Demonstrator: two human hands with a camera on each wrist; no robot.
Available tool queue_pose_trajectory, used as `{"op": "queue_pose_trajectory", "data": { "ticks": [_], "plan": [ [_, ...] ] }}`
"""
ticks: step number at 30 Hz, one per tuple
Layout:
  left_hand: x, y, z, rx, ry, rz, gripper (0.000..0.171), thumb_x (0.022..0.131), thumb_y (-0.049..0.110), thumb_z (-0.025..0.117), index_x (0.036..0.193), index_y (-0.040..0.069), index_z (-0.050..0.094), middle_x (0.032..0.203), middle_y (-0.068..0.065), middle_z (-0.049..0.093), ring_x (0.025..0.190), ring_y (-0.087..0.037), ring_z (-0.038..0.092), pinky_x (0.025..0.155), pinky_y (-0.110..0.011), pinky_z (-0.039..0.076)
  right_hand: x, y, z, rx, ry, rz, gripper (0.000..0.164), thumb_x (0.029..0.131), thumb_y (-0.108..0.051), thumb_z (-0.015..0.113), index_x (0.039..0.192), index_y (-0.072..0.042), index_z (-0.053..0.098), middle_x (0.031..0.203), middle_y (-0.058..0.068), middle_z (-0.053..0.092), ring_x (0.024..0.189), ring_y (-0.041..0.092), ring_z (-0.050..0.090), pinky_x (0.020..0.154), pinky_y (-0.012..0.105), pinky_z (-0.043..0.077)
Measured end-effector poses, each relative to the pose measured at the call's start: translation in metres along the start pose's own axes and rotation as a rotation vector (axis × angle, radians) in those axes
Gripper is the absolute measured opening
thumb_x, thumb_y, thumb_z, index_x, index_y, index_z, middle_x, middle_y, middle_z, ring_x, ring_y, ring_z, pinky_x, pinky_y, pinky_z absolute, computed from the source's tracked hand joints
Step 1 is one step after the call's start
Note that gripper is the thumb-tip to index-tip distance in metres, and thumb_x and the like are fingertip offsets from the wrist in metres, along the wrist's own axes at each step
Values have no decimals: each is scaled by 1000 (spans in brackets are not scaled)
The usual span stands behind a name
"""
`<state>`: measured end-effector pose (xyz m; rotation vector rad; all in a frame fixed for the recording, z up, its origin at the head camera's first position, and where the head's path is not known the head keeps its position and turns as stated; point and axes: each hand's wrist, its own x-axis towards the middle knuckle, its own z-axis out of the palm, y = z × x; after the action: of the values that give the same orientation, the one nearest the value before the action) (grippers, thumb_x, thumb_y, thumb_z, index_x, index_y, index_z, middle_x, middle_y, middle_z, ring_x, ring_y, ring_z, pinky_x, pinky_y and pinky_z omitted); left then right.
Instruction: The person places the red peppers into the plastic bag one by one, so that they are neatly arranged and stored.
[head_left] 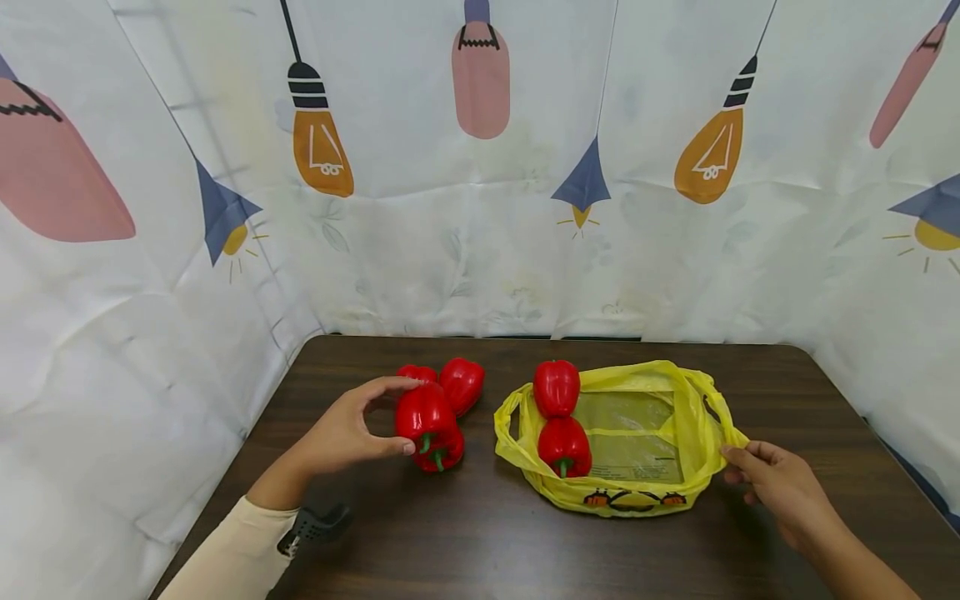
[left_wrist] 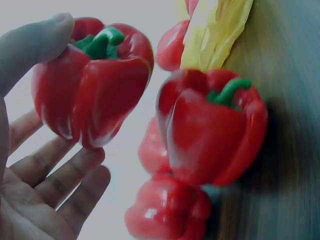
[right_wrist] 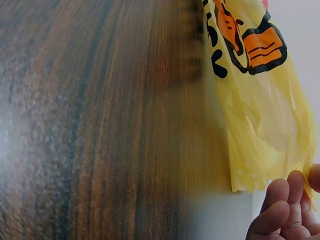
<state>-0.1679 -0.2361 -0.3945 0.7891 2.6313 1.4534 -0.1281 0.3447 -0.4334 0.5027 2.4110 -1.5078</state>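
My left hand (head_left: 348, 429) holds a red bell pepper (head_left: 422, 408) between thumb and fingers, its green stem toward me. In the left wrist view this held pepper (left_wrist: 95, 100) is off the table, beside another red bell pepper (left_wrist: 215, 130). Three more peppers sit close around it on the table: one under and in front (head_left: 448, 454), one behind right (head_left: 462, 383), one partly hidden behind the fingers (head_left: 414, 372). My right hand (head_left: 783, 492) pinches the right edge of a spread yellow plastic bag (head_left: 701, 417). Two bell peppers (head_left: 557, 387) lie in its left side.
A dark wood-grain table (head_left: 495, 567) carries everything. White curtains (head_left: 465, 250) printed with lamps and bulbs hang behind and on both sides. The bag's left handle loop (head_left: 504, 425) stands toward the peppers.
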Motion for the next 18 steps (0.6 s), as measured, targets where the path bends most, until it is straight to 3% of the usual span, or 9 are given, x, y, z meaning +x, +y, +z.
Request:
{"op": "queue_pose_trajectory", "data": {
  "ticks": [4, 11, 15, 18],
  "plan": [
    [6, 7, 10, -20, 6, -7, 71, 78, 27, 92, 140, 26, 58, 136, 1, 59, 114, -30, 61, 93, -39, 55, 1, -1, 0, 2, -1, 5, 51, 102, -52, 57, 111, -2, 58, 93, 1, 71, 88, 18, 62, 70, 38, 55],
    [19, 19, 31, -74, -26, -23, 71, 78, 27, 91, 140, 26, 57, 138, -3, 54, 117, -34, 58, 89, -50, 57, 0, 0, 1, -5, 0, 7, 51, 102, -52, 58, 110, -2, 59, 94, 4, 70, 89, 20, 62, 71, 38, 55],
    [26, 26, 44, -129, -60, -26, 71, 78, 23, 91, 140, 26, 57, 137, -4, 53, 120, -35, 57, 88, -49, 58, 0, 1, 0, -7, -3, 5, 52, 101, -53, 58, 110, -2, 60, 95, 4, 70, 89, 20, 62, 71, 38, 55],
    [31, 32, 53, -117, -75, -12, 72, 77, 25, 92, 140, 26, 57, 137, -1, 55, 121, -31, 56, 88, -46, 58, 0, 1, 0, -7, -4, 6, 52, 101, -53, 58, 110, -2, 60, 94, 4, 70, 90, 20, 62, 71, 38, 55]
  ]
}}
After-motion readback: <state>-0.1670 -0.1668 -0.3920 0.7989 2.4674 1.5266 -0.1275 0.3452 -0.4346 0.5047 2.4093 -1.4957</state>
